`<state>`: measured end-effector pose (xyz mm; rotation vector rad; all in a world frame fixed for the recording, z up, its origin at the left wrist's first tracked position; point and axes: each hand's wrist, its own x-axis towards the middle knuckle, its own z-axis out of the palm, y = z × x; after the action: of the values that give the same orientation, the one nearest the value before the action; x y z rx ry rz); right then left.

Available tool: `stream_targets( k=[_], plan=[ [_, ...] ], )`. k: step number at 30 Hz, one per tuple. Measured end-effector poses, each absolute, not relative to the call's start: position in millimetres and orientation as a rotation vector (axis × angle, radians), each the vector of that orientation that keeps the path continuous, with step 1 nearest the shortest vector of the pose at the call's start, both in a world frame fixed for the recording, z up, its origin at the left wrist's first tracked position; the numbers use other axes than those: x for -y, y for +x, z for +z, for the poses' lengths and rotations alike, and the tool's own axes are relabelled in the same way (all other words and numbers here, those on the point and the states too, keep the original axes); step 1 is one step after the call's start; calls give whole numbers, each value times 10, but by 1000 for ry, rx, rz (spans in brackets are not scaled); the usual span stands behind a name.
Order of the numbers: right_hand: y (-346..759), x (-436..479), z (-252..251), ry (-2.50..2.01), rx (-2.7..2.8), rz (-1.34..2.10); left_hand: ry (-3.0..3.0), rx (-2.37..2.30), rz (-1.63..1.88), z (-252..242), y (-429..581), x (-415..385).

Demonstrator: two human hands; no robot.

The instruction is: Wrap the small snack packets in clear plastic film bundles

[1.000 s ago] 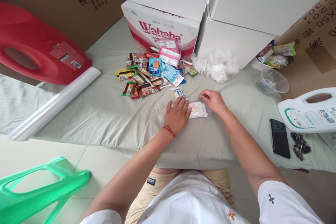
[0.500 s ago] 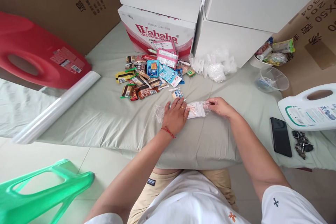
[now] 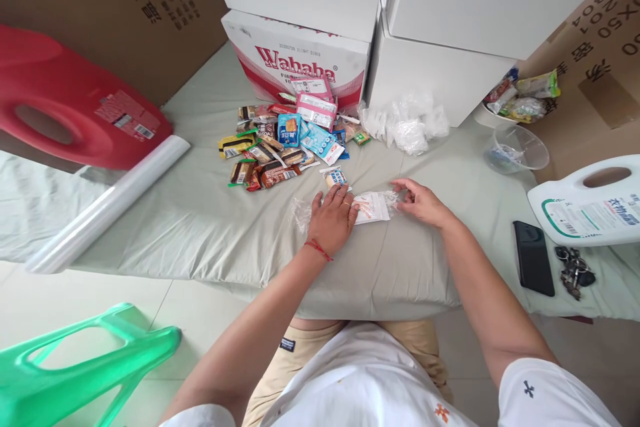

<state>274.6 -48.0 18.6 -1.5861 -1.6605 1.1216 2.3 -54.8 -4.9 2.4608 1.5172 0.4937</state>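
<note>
On the cloth-covered surface lies a white snack packet (image 3: 372,207) with orange print, wrapped in clear plastic film (image 3: 301,212) that bunches out at both ends. My left hand (image 3: 332,216) rests flat over the packet's left part, fingers stretched out, a red string at the wrist. At the film's right end is my right hand (image 3: 421,203), its thumb and fingers parted beside the crinkled plastic. A small biscuit packet (image 3: 334,177) lies just beyond my left fingertips, partly covered by them.
Assorted wrapped snacks (image 3: 280,147) are heaped before a Wahaba carton (image 3: 300,60). Crumpled clear plastic (image 3: 407,123) lies right of them. A film roll (image 3: 110,203) and red jug (image 3: 75,100) stand left; a clear bowl (image 3: 517,149), white jug (image 3: 590,203), phone (image 3: 533,258) and keys (image 3: 575,271) right.
My right hand has let go of the film's right end, its fingers spreading from a pinch. My left hand stays on the packet.
</note>
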Motion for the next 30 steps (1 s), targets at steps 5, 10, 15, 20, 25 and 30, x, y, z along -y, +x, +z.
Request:
stream_targets(
  k=[5, 10, 15, 20, 25, 30],
  plan=[
    [2763, 351, 91, -1687, 1272, 944, 2470, -1525, 499, -47, 22, 554],
    [2864, 500, 201, -1652, 1552, 825, 2462, -1518, 498, -45, 19, 548],
    [2806, 560, 201, -1513, 2021, 640, 2453, -1515, 487, -26, 23, 545],
    [2801, 445, 116, -1505, 2018, 488, 2451, -1514, 494, -30, 20, 548],
    [2911, 449, 141, -1635, 1773, 559, 2441, -1518, 514, -44, 17, 547],
    [2959, 529, 169, -1603, 1789, 605, 2442, -1512, 498, -34, 20, 546]
  ],
)
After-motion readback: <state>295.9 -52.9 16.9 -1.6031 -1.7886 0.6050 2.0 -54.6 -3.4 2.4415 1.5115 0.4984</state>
